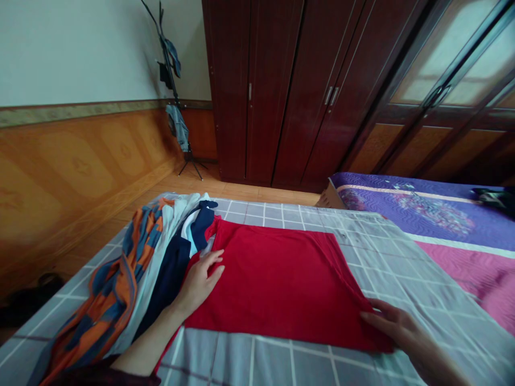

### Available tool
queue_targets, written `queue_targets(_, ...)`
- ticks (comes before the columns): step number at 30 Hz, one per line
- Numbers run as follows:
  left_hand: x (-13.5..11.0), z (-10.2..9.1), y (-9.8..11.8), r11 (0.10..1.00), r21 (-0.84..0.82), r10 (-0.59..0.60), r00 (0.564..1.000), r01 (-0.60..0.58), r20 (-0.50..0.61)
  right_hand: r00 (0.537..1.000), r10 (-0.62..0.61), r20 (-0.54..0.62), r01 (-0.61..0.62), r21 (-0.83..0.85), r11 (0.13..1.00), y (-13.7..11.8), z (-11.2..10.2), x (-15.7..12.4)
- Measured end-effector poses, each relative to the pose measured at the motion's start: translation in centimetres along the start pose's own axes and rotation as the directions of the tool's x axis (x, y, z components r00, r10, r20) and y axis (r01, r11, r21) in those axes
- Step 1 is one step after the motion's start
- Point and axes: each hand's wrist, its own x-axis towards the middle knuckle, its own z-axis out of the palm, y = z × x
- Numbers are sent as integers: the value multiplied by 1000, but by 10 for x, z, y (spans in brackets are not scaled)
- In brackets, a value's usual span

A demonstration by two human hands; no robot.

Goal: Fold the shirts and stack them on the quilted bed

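A red shirt point(273, 279) lies spread and mostly flat on the checked bed sheet, its near edge running across in front of me. My left hand point(203, 281) rests at the shirt's left side, fingers apart and holding nothing. At the near right corner, my right hand point(388, 324) has its thumb over the cloth and its fingers at the edge, pinching the shirt. Left of the shirt, close by my left forearm, lie a dark navy garment point(167, 284), a pale garment point(147, 273) and an orange-and-blue checked shirt point(116, 289).
The grey checked sheet point(293, 364) covers the bed. On the right is another bed with a purple and pink cover point(386, 198). Beyond the foot stand a dark red wardrobe point(281, 96) and a coat rack point(171, 80) with clothing hung on it.
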Motion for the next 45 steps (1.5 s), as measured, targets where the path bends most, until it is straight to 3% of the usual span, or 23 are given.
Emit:
queue_targets(3,5,-8,-10,957,-276,-96,995,86,-23,998,54,42,-60,166,984,-16,10,-11)
queue_targets(6,9,-15,-14,901,-408,-171,985,146,-24,995,63,82,-81,240,967,-36,22,-8)
queue_targets(10,11,-18,-16,853,-475,-246,969,215,-2,990,-95,106,78,153,985,-75,62,7)
queue_targets(13,10,-19,-14,821,-508,-278,960,260,42,953,-227,201,255,-123,959,-112,119,12)
queue_targets(14,9,-19,-14,808,-519,-289,955,279,63,932,-271,240,330,-256,909,-122,143,11)
queue_targets(16,9,-20,-14,776,-545,-305,945,317,115,851,-381,362,523,-509,683,-138,193,4)
queue_targets(19,10,-21,-17,740,-577,-312,936,346,160,780,-439,446,626,-545,558,-142,261,-15)
queue_targets(22,10,-23,-19,772,-551,-314,944,318,105,737,-435,517,676,-570,467,-128,300,-31)
queue_targets(26,12,-24,-20,809,-511,-279,955,289,98,714,-432,551,699,-585,412,-113,306,-40)
queue_targets(30,13,-25,-15,804,-515,-258,954,299,151,674,-476,565,739,-505,445,-109,294,-38)
queue_targets(33,11,-27,-13,784,-541,-209,950,304,230,662,-436,610,747,-488,451,-107,290,-37)
queue_targets(38,11,-23,-19,755,-564,-185,934,334,306,598,-350,721,786,-441,433,-125,284,-32)
queue_targets(40,13,-19,-20,763,-569,-165,944,306,286,649,-322,690,749,-504,431,-142,281,-20)
queue_targets(42,14,-18,-18,791,-555,-125,956,257,265,736,-349,580,676,-606,419,-159,282,0)
queue_targets(45,11,-20,-12,859,-474,-80,965,195,251,811,-402,426,571,-726,383,-175,292,36)
